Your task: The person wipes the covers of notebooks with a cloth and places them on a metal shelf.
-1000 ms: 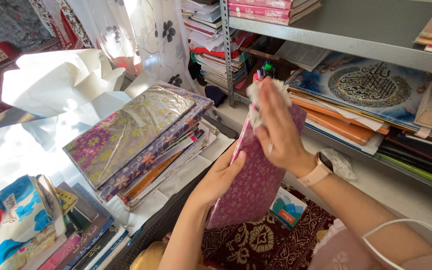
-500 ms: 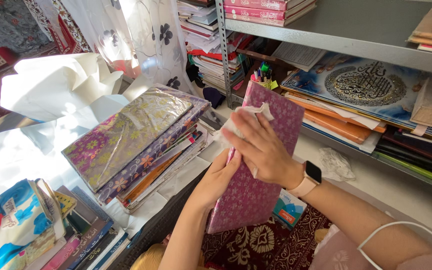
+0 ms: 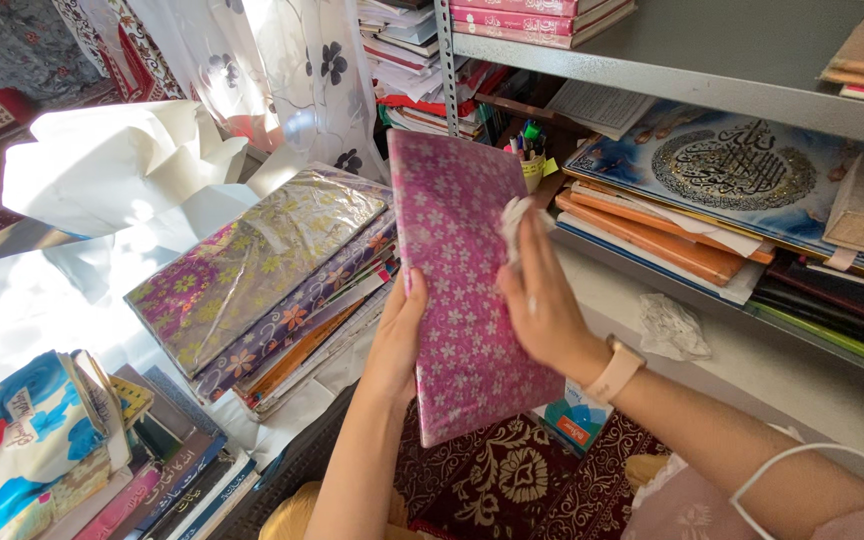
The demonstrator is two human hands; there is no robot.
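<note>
Book (image 3: 462, 300) at frame centre stands tilted, left hand (image 3: 397, 345) gripping its edge so right hand (image 3: 542, 300) presses cloth (image 3: 514, 215) flat on it.

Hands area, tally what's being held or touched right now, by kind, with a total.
Pink flowered book, gripped by left hand: 1
White cloth, pressed on it by right hand: 1
Total: 2
</note>
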